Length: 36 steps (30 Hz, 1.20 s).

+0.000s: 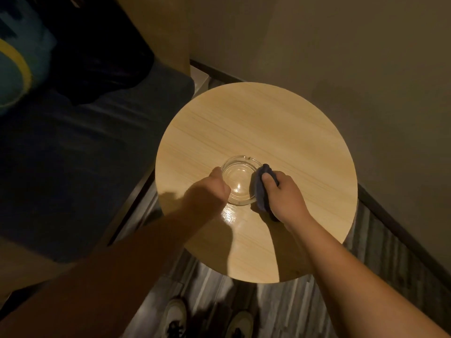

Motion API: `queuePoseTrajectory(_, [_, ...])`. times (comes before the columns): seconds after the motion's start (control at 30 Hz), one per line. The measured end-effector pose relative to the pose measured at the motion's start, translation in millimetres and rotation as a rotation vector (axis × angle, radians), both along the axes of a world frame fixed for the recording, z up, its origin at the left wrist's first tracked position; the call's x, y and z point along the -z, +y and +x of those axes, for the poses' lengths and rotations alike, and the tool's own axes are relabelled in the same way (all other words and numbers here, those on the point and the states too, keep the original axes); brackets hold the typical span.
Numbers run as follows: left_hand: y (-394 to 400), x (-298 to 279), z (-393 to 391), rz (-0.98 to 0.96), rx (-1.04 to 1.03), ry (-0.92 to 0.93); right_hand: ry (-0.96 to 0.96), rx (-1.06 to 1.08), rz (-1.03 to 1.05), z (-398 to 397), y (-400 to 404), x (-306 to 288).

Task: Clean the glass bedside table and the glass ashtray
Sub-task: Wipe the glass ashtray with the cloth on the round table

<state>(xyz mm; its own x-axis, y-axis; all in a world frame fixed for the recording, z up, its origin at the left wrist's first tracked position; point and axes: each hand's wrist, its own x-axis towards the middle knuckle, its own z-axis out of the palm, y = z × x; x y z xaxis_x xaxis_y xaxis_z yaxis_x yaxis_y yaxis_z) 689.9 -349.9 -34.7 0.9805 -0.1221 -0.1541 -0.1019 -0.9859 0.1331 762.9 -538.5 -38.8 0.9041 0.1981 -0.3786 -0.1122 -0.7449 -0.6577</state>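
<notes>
Left hand [207, 191] grips ashtray [240, 179] rim; right hand [284, 193] clutches blue cloth [261, 191] against ashtray, on table [268, 123].

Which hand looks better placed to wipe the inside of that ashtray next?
The right hand: it holds the cloth against the ashtray rim. The left hand grips the opposite rim, steadying it.

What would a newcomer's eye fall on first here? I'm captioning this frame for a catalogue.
The round, wood-look table fills the middle, brightly lit against a dim room. Near its front sits a clear glass ashtray, steadied at its left edge by the left hand, while the right hand presses a dark blue cloth against its right rim.
</notes>
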Motion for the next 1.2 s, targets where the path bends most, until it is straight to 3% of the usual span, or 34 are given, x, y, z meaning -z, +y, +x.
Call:
queuePoseTrajectory(0.07, [3.1, -3.3, 16.1, -0.226, -0.297, 0.063, -0.011, -0.052, -0.012, 7.6, -0.1, 0.7])
queuePoseTrajectory(0.1, [4.4, -2.2, 22.3, -0.227, -0.31, 0.093, -0.027, -0.092, -0.028, 12.1, 0.8, 0.1])
queuePoseTrajectory(0.17, [6.5, -2.5, 30.8, -0.219, -0.168, 0.048, -0.059, -0.199, -0.085, 20.9, 4.3, -2.3])
queuePoseTrajectory(0.27, [16.2, -16.8, 37.8, -0.189, -0.032, 0.282, -0.108, -0.369, -0.215, 23.7, 11.4, -10.8])
queuePoseTrajectory(0.3, [17.2, -19.8, 42.5, -0.168, 0.003, 0.281, -0.143, -0.384, -0.239, 21.1, 12.3, -12.6])
queuePoseTrajectory(0.37, [18.0, -21.2, 50.2, -0.142, 0.049, 0.213, -0.201, -0.329, -0.274, 10.9, 11.8, -13.5])
queuePoseTrajectory(0.43, [19.3, -22.2, 41.6, -0.21, -0.1, 0.19, -0.222, -0.223, -0.298, -1.2, 12.0, -11.6])
queuePoseTrajectory(0.53, [-5.1, -11.1, -2.4, -0.231, -0.252, -0.125, -0.211, -0.061, -0.316, -17.1, 17.7, -8.4])
queuePoseTrajectory(0.57, [-13.4, -12.5, -11.8, -0.279, -0.319, -0.097, -0.205, -0.019, -0.315, -20.8, 19.5, -7.4])
queuePoseTrajectory(0.63, [-23.7, -13.8, -17.3, -0.338, -0.461, 0.154, -0.203, 0.023, -0.305, -25.8, 21.2, -6.1])
queuePoseTrajectory(0.73, [-16.7, -8.6, -9.6, -0.067, -0.3, 0.143, -0.204, 0.0, -0.247, -25.0, 17.6, -4.5])
queuePoseTrajectory(0.77, [-9.5, -3.8, -3.4, -0.019, -0.246, 0.057, -0.199, -0.024, -0.233, -22.7, 15.5, -4.3])
queuePoseTrajectory(0.83, [0.1, -3.4, 2.4, 0.024, -0.179, 0.086, -0.194, -0.083, -0.224, -16.5, 11.8, -4.5])
queuePoseTrajectory(0.93, [10.5, -9.3, 23.4, -0.099, -0.148, 0.136, -0.208, -0.174, -0.251, -5.0, 10.7, -8.3])
queuePoseTrajectory(1.03, [18.1, -13.0, 43.4, -0.101, 0.016, 0.204, -0.239, -0.295, -0.311, 8.3, 11.0, -12.1])
queuePoseTrajectory(1.2, [22.7, -13.2, 50.8, -0.107, 0.136, 0.147, -0.272, -0.35, -0.343, 11.9, 8.4, -12.0])
